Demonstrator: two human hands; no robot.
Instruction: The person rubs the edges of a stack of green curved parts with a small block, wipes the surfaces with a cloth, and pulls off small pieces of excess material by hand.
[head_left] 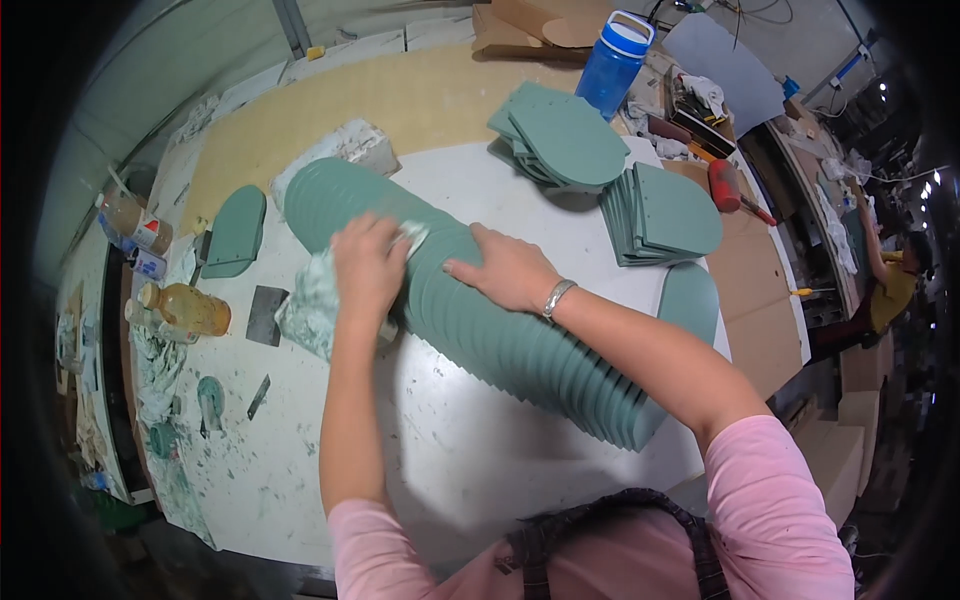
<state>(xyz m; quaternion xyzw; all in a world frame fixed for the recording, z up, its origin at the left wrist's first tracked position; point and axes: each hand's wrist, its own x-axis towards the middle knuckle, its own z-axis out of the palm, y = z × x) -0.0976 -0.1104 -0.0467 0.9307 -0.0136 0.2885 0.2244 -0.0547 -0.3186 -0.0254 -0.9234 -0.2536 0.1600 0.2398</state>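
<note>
Two bare hands rest on one long, overlapping row of sage-green, round-ended flat panels (480, 325), which runs from just beyond the left hand (368, 262), beneath both hands, to under the right forearm. The left hand seems to clasp a crumpled white cloth (415, 240), a bit of which shows beside its fingertips; the right hand (515, 272) is spread on the row just to its right, thumb apart from the fingers. The step in hand looks like wiping the exposed panel faces, with the right hand as steadying weight. The next move, I judge, calls for light strokes along the overlap while the right hand bears down enough that no panel slides. Blur softens the left fingers, and its palm is turned away, so how much cloth it grips cannot be told. Some of the right hand's fingers are out of sight behind its back, and the forearm crosses a single green panel (692, 296) to the right. Left of the left hand, its forearm partly covers a bundled, green-stained pale cloth (308, 305). Beyond that hand, the row overlaps a smeared whitish block (368, 146); whether they touch is hidden.
</note>
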